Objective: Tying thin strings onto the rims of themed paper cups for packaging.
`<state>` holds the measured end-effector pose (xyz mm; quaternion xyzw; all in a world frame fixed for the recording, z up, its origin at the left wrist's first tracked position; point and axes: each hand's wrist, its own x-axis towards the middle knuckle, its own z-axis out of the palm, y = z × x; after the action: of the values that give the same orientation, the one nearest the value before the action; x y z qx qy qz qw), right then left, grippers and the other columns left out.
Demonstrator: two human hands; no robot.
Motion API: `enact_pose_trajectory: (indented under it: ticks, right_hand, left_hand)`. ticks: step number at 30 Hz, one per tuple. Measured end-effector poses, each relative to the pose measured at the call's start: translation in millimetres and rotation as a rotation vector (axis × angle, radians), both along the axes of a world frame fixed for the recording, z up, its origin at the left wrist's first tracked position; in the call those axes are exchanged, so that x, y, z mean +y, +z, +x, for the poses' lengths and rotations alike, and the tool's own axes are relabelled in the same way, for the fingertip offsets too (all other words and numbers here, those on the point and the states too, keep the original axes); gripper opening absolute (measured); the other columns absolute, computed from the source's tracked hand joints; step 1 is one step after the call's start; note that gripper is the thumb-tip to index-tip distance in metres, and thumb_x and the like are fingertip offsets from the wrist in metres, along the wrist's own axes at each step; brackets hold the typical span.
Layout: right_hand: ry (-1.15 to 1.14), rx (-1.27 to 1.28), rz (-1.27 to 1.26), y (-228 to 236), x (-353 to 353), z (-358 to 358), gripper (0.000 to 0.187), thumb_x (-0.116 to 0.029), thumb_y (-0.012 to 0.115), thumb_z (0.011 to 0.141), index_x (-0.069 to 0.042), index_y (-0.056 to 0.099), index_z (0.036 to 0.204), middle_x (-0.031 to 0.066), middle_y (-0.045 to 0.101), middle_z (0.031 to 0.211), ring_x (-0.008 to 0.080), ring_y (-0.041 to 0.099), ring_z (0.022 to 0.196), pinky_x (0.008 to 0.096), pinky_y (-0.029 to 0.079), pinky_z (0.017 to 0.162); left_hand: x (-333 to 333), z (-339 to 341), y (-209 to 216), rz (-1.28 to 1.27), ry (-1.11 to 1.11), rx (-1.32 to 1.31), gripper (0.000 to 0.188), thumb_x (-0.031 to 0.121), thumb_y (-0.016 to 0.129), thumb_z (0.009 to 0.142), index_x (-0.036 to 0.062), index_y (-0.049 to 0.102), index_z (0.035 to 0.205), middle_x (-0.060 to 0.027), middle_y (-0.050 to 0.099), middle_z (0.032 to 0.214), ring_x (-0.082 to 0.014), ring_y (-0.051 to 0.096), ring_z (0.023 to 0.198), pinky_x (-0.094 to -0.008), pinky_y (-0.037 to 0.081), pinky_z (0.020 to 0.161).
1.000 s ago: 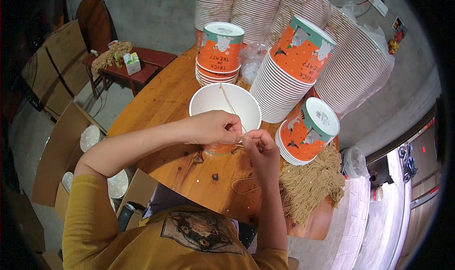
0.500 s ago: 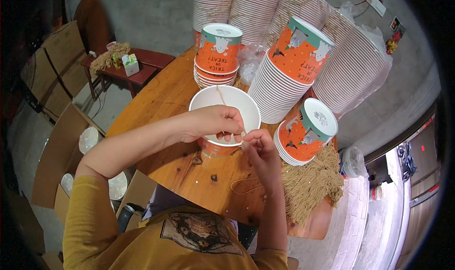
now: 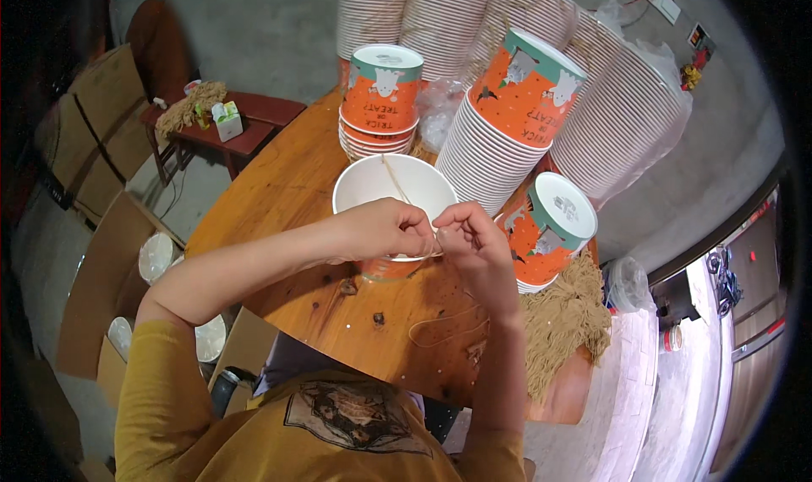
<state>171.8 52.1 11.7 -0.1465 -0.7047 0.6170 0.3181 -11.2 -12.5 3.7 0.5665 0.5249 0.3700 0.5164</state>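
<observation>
An open paper bucket [image 3: 351, 184], white inside and orange outside, stands upright on the wooden table [image 3: 304, 304]. A tan cord [image 3: 393, 178] starts at its far rim and runs down across the inside toward my fingers. Over the near rim, my left hand [image 3: 387, 230] is closed in a pinch on the cord. My right hand [image 3: 480, 249] meets it just to the right, thumb and fingers pinching the same cord. Its exact path between the fingertips is hidden. A thin loose length of cord curls on the table below my right hand.
Upside-down orange buckets stand in a short stack [image 3: 385, 89], a tall stack [image 3: 491, 156] and a right-hand stack [image 3: 565, 207]. Bagged white stacks [image 3: 609, 118] rise behind. A heap of tan cords [image 3: 567, 325] lies at the right edge. An open carton [image 3: 106, 271] holds buckets at left.
My right hand has moved up and turned, its fingers now curled against my left fingertips. My left hand has shifted slightly down. The whole view has moved a little.
</observation>
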Motion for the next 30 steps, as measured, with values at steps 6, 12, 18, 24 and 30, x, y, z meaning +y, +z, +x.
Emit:
enact_pose_trajectory:
  ticks: [6,12,18,24,30]
  right_hand:
    - [-0.048,-0.001,0.001,-11.8,14.5,-11.1,0.008,-0.003,0.056,0.090,-0.003,0.057,0.098,-0.0088,0.045,0.076,-0.0014,0.038,0.064,0.0154,0.029,0.055]
    - [-0.197,-0.178,0.131,-15.0,17.9,-8.6,0.008,-0.003,0.058,0.090,-0.005,0.060,0.097,-0.0089,0.044,0.076,-0.0016,0.037,0.067,0.0157,0.031,0.057]
    - [-0.587,0.017,0.775,-28.9,24.2,3.8,0.011,0.000,0.059,0.083,-0.002,0.062,0.094,0.0089,0.059,0.085,0.0231,0.056,0.079,0.0325,0.044,0.072]
    - [-0.584,-0.079,0.730,-35.3,-11.8,14.3,0.011,-0.006,0.068,0.081,-0.003,0.062,0.090,0.0106,0.061,0.083,0.0264,0.058,0.077,0.0352,0.047,0.069]
    - [-0.537,-0.151,0.319,-58.1,-34.6,8.5,0.011,-0.011,0.069,0.086,-0.004,0.061,0.090,0.0014,0.058,0.076,0.0089,0.054,0.062,0.0223,0.044,0.057]
  left_hand:
    - [-3.2,3.6,12.8,-0.093,-0.029,0.000,0.013,0.018,0.066,0.087,0.0054,0.065,0.091,0.0030,0.061,0.083,-0.0048,0.052,0.078,-0.0219,0.044,0.070]
    - [0.4,2.3,10.5,-0.123,-0.053,-0.028,0.012,0.016,0.065,0.087,0.0051,0.065,0.091,0.0035,0.061,0.082,-0.0047,0.052,0.075,-0.0211,0.043,0.068]
    - [9.7,-3.7,2.1,-0.151,-0.043,-0.075,0.013,0.017,0.064,0.090,0.0048,0.065,0.094,0.0049,0.062,0.086,-0.0023,0.053,0.077,-0.0183,0.042,0.070]
    - [10.1,-0.6,3.3,-0.147,0.020,-0.146,0.011,0.013,0.063,0.085,0.0033,0.066,0.090,0.0040,0.060,0.078,-0.0025,0.050,0.067,-0.0181,0.040,0.061]
    - [13.7,2.9,5.4,-0.132,-0.024,-0.155,0.012,0.011,0.063,0.085,0.0015,0.065,0.090,0.0017,0.061,0.078,-0.0035,0.051,0.067,-0.0188,0.041,0.061]
